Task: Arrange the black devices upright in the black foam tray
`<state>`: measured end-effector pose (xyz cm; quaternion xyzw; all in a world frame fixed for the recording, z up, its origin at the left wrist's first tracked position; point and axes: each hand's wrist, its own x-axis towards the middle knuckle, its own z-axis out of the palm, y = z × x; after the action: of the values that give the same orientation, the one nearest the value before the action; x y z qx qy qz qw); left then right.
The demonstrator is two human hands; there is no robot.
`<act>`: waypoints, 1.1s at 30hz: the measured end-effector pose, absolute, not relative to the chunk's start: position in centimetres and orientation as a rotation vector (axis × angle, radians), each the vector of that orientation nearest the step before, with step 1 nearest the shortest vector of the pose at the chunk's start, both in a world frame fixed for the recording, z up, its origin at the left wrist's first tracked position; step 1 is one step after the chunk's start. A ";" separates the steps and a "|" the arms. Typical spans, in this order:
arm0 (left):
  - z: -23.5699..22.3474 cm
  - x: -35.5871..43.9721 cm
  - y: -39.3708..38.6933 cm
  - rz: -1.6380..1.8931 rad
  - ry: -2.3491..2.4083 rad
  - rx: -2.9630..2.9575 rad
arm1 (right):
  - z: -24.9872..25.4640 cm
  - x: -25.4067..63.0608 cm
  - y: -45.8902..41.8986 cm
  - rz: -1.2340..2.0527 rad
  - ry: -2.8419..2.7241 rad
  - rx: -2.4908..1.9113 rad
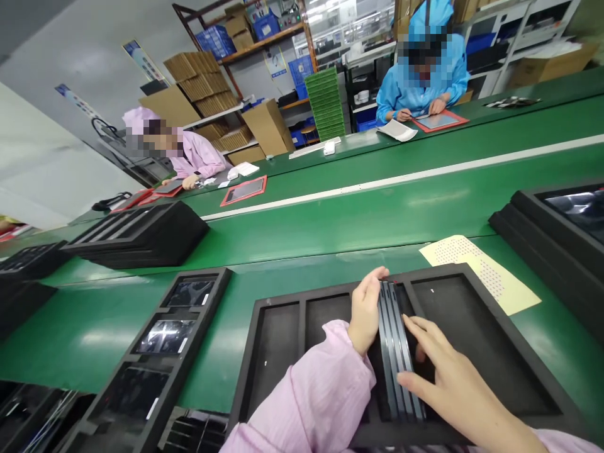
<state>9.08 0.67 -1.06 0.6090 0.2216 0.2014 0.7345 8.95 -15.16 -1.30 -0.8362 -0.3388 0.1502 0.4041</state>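
The left hand (365,309) clasps one side of a stack of dark panels (395,352) standing on edge in the black tray (528,371); the right hand (448,371), fingers spread, steadies the other side. Squeeze evenly, keep edges aligned, and touch only rims. Another tray (155,352) sits left on the worktop (330,233).
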 end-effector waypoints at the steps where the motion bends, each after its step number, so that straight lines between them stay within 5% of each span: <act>1: -1.0 9.2 0.8 0.414 0.486 1.342 | -1.7 9.0 -15.4 0.312 -0.895 -2.078; 33: -1.5 9.2 1.6 0.365 0.363 1.472 | -1.3 9.9 -15.7 0.051 -1.291 -1.979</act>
<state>9.18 1.57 -1.53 0.6637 0.1637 0.1644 0.7111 9.94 -15.69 -1.27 -0.7748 -0.5054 0.0199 0.3793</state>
